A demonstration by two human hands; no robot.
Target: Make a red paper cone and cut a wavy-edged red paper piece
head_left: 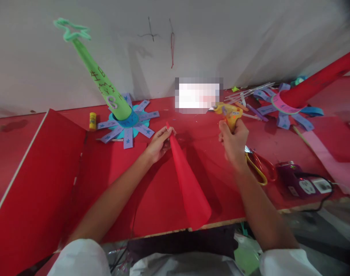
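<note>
A long red paper cone [188,180] lies slanted over the red table, its wide end near the front edge. My left hand [160,143] is closed on the cone's narrow tip, thumb on top. My right hand [234,140] is wrapped round the handle of a yellow glue gun [228,113], whose nozzle points left, above the table and apart from the cone. Behind my left hand stands a green paper cone [101,80] with a light green star-like top, on a blue base with purple paper strips.
A red folded board [45,180] stands at left, with a yellow glue stick [92,121] behind it. Scissors [257,168] and a purple power socket box [301,182] with a cable lie at right. Another red cone [324,82] leans at the back right near loose sticks.
</note>
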